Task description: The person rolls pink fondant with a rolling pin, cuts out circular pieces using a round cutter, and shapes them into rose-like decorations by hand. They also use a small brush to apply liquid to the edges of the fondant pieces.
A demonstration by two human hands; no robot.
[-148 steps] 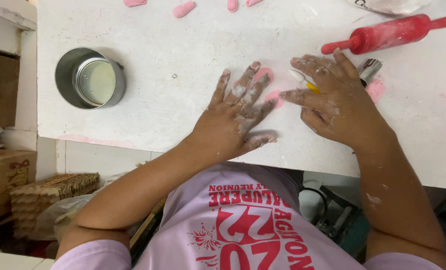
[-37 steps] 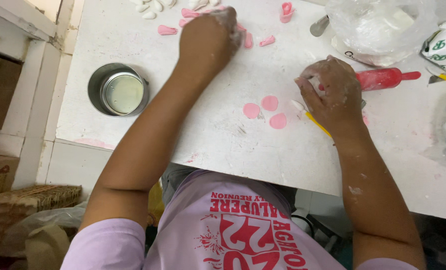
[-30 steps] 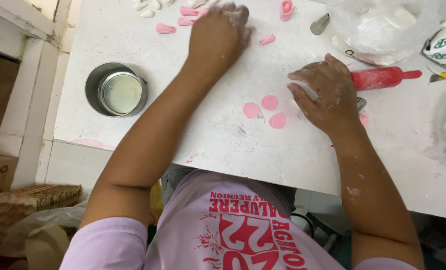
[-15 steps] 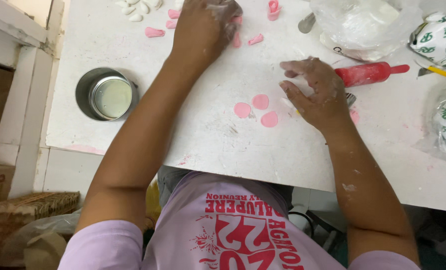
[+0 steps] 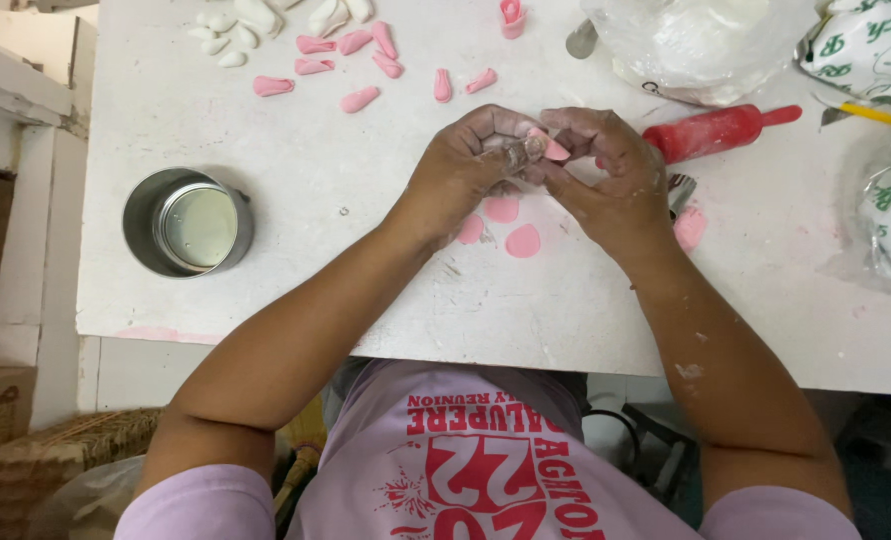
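Observation:
My left hand (image 5: 466, 165) and my right hand (image 5: 606, 180) meet above the white table (image 5: 296, 170), fingertips pinched together on a small pink dough piece (image 5: 551, 148). Both hands are dusted with flour. Under them lie three flat pink dough discs (image 5: 523, 240) on the table. A red rolling pin (image 5: 716, 130) lies just right of my right hand. Behind the hands several rolled pink dough pieces (image 5: 361, 98) are scattered, with white ones (image 5: 226, 45) at the far left.
A round metal tin (image 5: 188, 222) stands at the left of the table. A clear plastic bag (image 5: 701, 40) with white dough sits at the back right, printed bags (image 5: 871, 55) beyond it. A pink dough rosette (image 5: 512, 16) stands at the back. A wicker basket (image 5: 36, 465) is below left.
My left hand came back from the far pink pieces to the middle, bringing a small pink piece. My right hand lifted off the table and joined it on the piece.

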